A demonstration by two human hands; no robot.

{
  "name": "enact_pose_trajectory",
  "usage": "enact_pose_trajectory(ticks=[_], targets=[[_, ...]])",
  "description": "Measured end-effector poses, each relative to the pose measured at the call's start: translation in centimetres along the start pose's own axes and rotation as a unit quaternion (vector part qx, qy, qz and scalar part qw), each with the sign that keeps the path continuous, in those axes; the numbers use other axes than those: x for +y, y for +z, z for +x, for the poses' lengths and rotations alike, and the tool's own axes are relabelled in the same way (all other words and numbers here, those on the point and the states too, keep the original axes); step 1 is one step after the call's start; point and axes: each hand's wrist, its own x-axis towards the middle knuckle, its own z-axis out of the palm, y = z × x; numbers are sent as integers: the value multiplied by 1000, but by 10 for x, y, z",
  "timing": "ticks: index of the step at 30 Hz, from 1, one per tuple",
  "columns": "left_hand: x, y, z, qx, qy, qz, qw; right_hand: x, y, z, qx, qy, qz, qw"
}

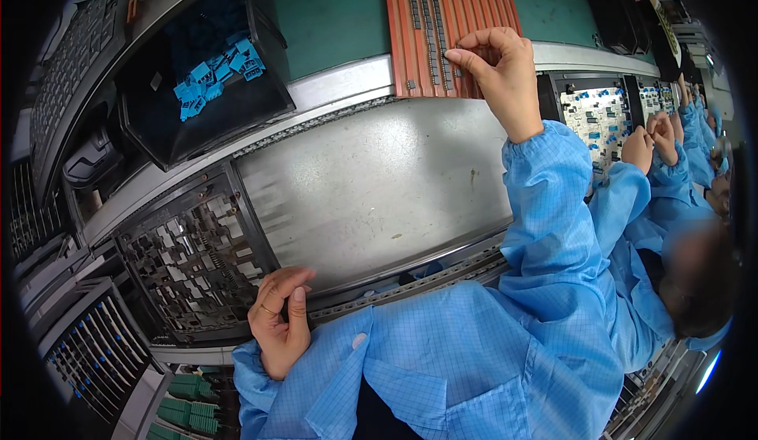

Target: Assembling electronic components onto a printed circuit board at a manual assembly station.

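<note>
My right hand (505,69) reaches over an orange ribbed tray (497,6), whose grooves hold rows of small dark electronic components (430,22). Thumb and forefinger come together in a pinch beside one of those rows. Whatever lies between the fingertips, if anything, is too small to make out. Low on the left, my left hand (280,318) hovers near a dark fixture frame (189,258) on the conveyor. Its fingers are loosely bent, with the thumb apart and nothing visible in them. A ring is on one finger.
A black bin (272,37) of blue connectors (209,81) stands at the far left, next to a keyboard (71,69). Between conveyor rails lies a metal plate (379,179). To the right, co-workers' hands (638,149) are at populated circuit boards (592,116). A rack (95,353) stands lower left.
</note>
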Motion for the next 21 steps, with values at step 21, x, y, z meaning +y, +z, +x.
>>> enact_pose_trajectory(ticks=[21], targets=[[2, 1, 2, -2, 3, -26, 1000, -57, -19, -69, -52, -69, -252, 964]])
